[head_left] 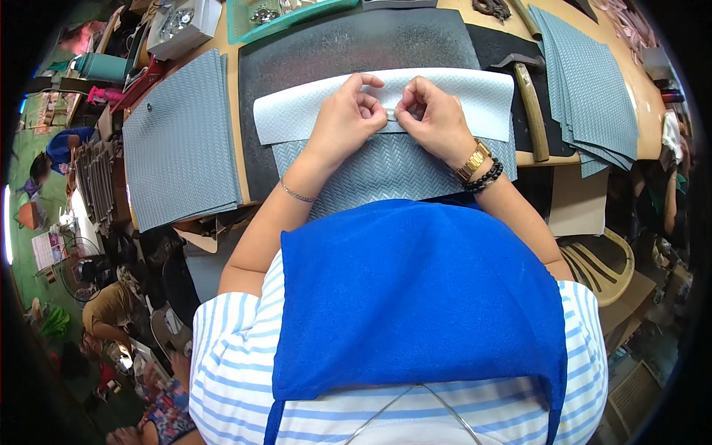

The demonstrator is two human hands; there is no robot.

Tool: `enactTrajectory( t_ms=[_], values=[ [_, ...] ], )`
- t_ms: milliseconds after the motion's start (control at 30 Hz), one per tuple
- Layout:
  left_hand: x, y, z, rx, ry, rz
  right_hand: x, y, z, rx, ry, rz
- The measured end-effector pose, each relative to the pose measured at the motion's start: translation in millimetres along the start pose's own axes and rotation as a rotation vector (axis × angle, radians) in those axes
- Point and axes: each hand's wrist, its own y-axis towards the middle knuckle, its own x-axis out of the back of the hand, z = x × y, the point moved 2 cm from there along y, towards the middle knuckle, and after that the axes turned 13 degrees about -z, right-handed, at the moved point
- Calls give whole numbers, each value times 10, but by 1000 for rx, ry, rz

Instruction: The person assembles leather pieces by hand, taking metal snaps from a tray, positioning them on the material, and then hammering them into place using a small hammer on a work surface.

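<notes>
A grey herringbone-textured sheet (386, 167) lies in front of me, its far part folded back so that a white underside (297, 115) faces up. Over the middle of the fold's edge, my left hand (345, 111) and my right hand (439, 122) meet with fingertips nearly touching. Both are closed in a pinch, thumb against forefinger. A small pale bit shows between the fingertips at the flap's edge, too small to name. Under the sheet is a dark, worn work board (348, 44).
Stacks of grey textured sheets lie at left (182, 141) and right (589, 81). A wooden-handled hammer (530, 111) rests on a black mat right of my hands. A green tray (237, 30) and a white box (185, 33) of metal parts stand behind. Other people sit at far left.
</notes>
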Motion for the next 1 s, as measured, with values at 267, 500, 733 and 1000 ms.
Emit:
enactTrajectory(
  t_ms=[267, 500, 733, 1000],
  values=[
    [1, 18, 36, -41, -12, -15, 14, 64, 90, -3, -193, 68],
    [-11, 20, 31, -355, 194, -31, 16, 161, 164, 171, -366, 189],
    [-22, -113, 67, -480, 333, -155, 360, 746, 185, 148, -162, 264],
    [-99, -118, -15, -493, 345, -227, 457, 2357, -221, 264, -626, 87]
  ],
)
